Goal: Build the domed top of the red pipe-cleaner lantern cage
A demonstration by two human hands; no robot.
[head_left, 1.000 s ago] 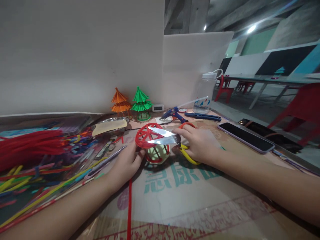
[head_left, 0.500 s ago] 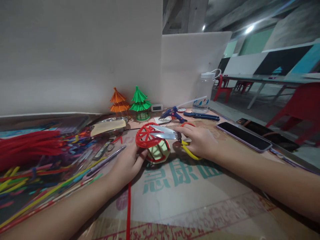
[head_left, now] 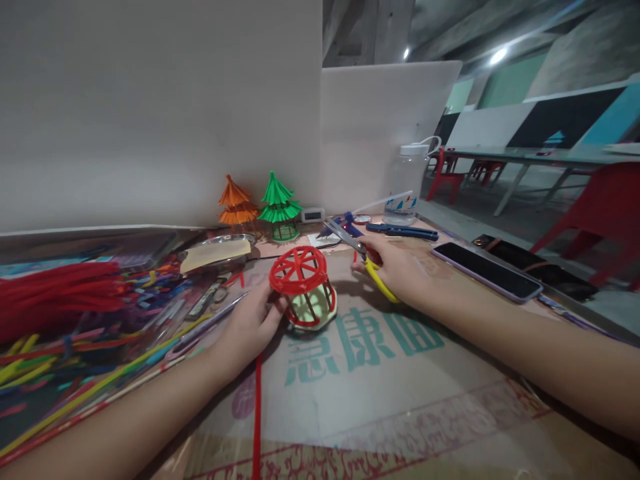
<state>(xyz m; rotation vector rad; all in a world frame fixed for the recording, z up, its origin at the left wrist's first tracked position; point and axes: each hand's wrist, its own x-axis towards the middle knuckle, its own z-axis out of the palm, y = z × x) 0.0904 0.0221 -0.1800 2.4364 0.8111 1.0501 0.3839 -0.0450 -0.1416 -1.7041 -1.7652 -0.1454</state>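
My left hand grips the left side of a small round cage-like frame, with a red spoked top, brown uprights and a pale base. The frame stands tilted just over the cardboard mat. In my right hand is a pair of scissors with yellow handles, held to the right of the frame. Their blades point up and left, in front of the glue gun, and look nearly closed. A red pipe cleaner runs along the mat below my left hand.
Behind stand an orange pagoda model and a green one. A blue glue gun, pliers, a water bottle and a phone lie or stand rightward. Red pipe cleaners heap at left.
The scissors have moved away from the frame's red top, to the right, and their blades have come together. My left hand keeps the frame in nearly the same place.
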